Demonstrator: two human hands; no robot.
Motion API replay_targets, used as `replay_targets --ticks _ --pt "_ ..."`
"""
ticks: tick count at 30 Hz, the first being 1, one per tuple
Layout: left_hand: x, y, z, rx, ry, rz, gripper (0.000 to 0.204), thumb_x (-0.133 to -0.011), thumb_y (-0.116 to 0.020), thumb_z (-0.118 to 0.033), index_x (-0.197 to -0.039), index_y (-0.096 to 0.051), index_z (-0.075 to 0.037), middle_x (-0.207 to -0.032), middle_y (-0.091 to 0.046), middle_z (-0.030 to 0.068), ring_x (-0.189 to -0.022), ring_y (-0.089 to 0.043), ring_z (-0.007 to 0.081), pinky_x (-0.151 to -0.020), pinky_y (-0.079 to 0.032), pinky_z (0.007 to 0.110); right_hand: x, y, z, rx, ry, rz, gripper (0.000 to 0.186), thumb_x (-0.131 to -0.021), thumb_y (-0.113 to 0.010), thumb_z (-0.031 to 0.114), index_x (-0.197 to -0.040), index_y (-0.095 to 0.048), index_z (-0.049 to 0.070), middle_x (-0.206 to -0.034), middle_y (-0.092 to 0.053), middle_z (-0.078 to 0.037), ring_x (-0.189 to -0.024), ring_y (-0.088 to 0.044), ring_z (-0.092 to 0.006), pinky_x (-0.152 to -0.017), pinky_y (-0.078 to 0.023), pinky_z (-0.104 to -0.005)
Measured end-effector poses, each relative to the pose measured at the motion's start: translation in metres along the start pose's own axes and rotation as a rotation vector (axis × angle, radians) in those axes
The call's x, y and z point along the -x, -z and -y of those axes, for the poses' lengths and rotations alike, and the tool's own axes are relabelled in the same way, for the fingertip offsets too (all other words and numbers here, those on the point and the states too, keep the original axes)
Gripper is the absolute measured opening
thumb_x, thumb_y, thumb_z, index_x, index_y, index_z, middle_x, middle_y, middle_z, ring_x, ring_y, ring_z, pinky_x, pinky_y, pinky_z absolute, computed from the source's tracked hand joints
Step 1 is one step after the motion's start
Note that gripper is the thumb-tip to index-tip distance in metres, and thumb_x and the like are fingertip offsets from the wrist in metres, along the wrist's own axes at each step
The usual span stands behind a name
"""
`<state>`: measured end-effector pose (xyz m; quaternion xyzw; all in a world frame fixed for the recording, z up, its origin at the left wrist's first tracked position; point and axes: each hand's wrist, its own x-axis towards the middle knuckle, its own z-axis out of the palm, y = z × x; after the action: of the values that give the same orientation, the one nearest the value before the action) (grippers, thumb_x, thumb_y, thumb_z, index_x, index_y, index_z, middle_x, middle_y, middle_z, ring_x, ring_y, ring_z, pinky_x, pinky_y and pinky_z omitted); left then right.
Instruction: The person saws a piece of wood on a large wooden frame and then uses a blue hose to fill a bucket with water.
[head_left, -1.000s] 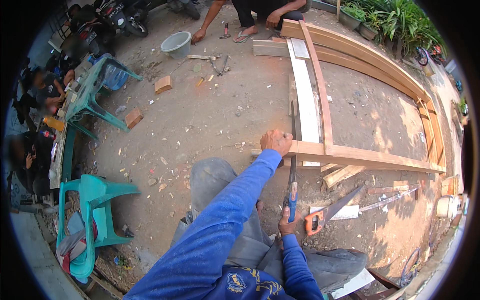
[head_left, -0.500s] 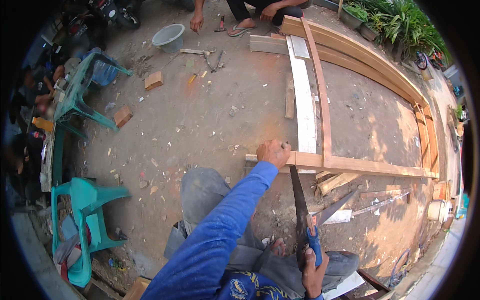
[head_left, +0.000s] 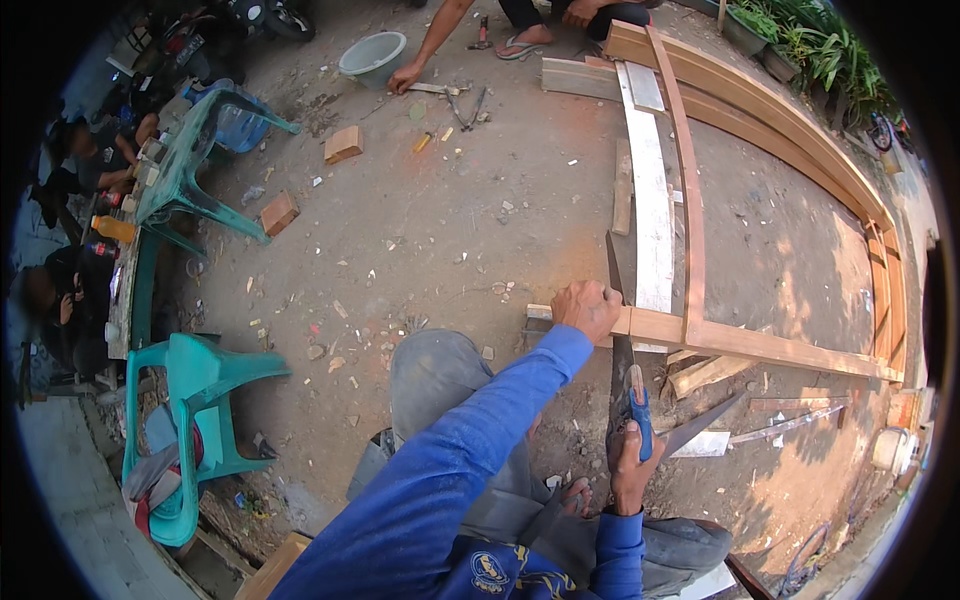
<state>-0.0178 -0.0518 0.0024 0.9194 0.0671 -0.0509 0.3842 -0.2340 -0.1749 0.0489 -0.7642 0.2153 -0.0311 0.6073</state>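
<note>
Head view: a light-brown planed wooden beam [head_left: 780, 347] is gripped near its left end by the left hand [head_left: 588, 308], fingers curled over the top. A blue-handled handsaw with a dark steel blade [head_left: 641, 410] is grasped by the right hand [head_left: 634, 468], fingers wrapped round the handle, on the near side of the beam. The blade is seen both near and far of the beam, just right of the left hand; depth of any cut cannot be told. A thin reddish-brown wooden crosspiece [head_left: 690, 200] is met by the beam farther right. Between crosspiece and blade, a long flat white board [head_left: 652, 190] is set lengthwise, near to far. A grey tapering metal blade [head_left: 705, 420] is partly hidden by the right hand. Far left, a round grey plastic bucket [head_left: 372, 60] is neighboured by a co-worker's hand [head_left: 406, 78]. Near left, a turquoise plastic chair [head_left: 205, 430] is draped with cloth.
</note>
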Motion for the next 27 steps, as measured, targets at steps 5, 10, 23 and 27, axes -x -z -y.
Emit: replay_targets --ticks 5,10,23,27 --pt "-0.001 0.0 0.006 -0.023 -0.011 -0.079 0.037 -0.082 -0.059 -0.031 -0.081 -0.076 0.001 -0.082 -0.07 0.0301 -0.078 -0.07 0.048 -0.077 -0.056 0.054 0.021 -0.024 -0.075 -0.013 0.152 -0.038 0.035 -0.097 -0.06 0.029 -0.076 -0.058 0.001 -0.062 -0.05 0.001 -0.058 -0.045 -0.0086 -0.052 -0.034 -0.0314" --pt "-0.006 0.0 -0.018 -0.05 -0.062 -0.102 0.038 -0.083 -0.058 -0.031 -0.08 -0.076 0.002 -0.085 -0.07 0.0313 -0.081 -0.07 0.0483 -0.08 -0.056 0.054 0.023 -0.03 -0.123 -0.001 0.291 -0.142 0.03 -0.096 -0.062 0.027 -0.081 -0.059 0.002 -0.062 -0.05 0.0 -0.058 -0.047 -0.0092 -0.052 -0.035 -0.0325" --pt "-0.004 -0.002 -0.01 -0.078 0.0 -0.022 0.04 -0.083 -0.056 -0.034 -0.087 -0.077 0.0 -0.091 -0.071 0.0314 -0.088 -0.07 0.0491 -0.085 -0.056 0.053 0.191 0.094 0.05 0.181 -0.152 0.035 0.045 -0.094 -0.06 0.035 -0.105 -0.07 -0.007 -0.061 -0.052 -0.002 -0.058 -0.046 -0.0088 -0.053 -0.038 -0.0295" --pt "-0.006 0.001 -0.004 -0.102 -0.011 -0.025 0.039 -0.083 -0.058 -0.035 -0.086 -0.077 -0.001 -0.09 -0.07 0.031 -0.087 -0.069 0.0495 -0.085 -0.055 0.054 0.087 0.036 0.022 0.053 -0.05 -0.048 0.033 -0.095 -0.06 0.03 -0.087 -0.059 -0.002 -0.059 -0.048 -0.001 -0.056 -0.043 -0.0088 -0.052 -0.035 -0.0316"
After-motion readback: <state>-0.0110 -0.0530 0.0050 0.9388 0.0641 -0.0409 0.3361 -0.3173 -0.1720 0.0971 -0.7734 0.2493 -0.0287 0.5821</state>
